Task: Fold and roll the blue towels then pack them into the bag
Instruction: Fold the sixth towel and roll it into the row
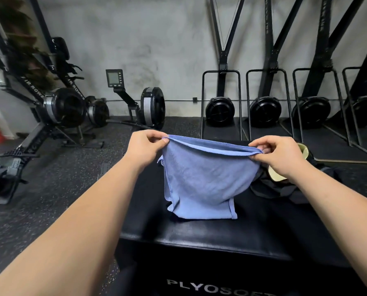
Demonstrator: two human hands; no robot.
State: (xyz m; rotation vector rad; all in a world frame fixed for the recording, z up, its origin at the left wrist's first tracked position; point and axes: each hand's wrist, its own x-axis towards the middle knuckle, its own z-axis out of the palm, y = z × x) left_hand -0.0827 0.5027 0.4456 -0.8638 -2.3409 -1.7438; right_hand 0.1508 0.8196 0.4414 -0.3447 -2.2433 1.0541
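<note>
Left hand [145,146] at nine o'clock, right hand [278,154] at three, each grip pinching a top corner of the soft blue cloth towel [199,178] hanging onto the black padded box [199,238]; level, taut corners should fold squarely.

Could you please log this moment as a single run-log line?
step: fold | left grip: pinches top corner of blue cloth towel | right grip: pinches opposite top corner | towel: hangs, lower edge on black padded box
</note>
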